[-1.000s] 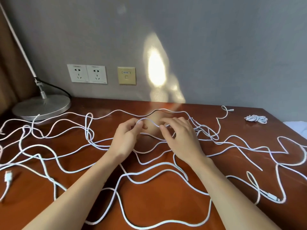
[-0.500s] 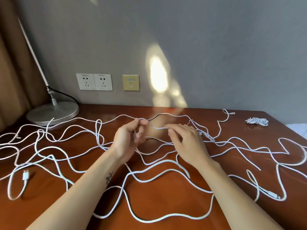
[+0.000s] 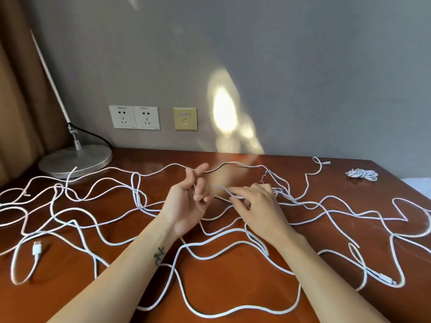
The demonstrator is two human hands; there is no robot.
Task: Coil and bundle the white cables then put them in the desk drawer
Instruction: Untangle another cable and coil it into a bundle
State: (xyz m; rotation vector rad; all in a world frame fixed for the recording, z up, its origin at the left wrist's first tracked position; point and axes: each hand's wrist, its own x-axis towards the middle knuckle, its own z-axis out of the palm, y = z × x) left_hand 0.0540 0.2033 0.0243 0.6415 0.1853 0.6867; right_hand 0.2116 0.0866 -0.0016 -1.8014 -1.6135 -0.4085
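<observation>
Long white cables (image 3: 98,220) sprawl in loose tangled loops across the whole brown desk (image 3: 233,287). My left hand (image 3: 186,203) is raised palm-up at the middle, fingers curled around a strand of white cable. My right hand (image 3: 258,206) lies palm-down just to its right, pinching the same strand near the fingertips. A small coiled white bundle (image 3: 362,174) rests at the far right corner. A USB plug end (image 3: 37,248) lies at the near left. No drawer is in view.
A silver lamp base (image 3: 74,160) with its slanted white arm stands at the back left, beside a brown curtain (image 3: 16,101). Wall sockets (image 3: 134,117) sit above the desk's back edge. The desk's right edge (image 3: 410,185) slopes away near a white surface.
My left hand has turned palm-up and lifted the strand off the desk. My right hand shifted slightly right along the cable. The view has tilted upward.
</observation>
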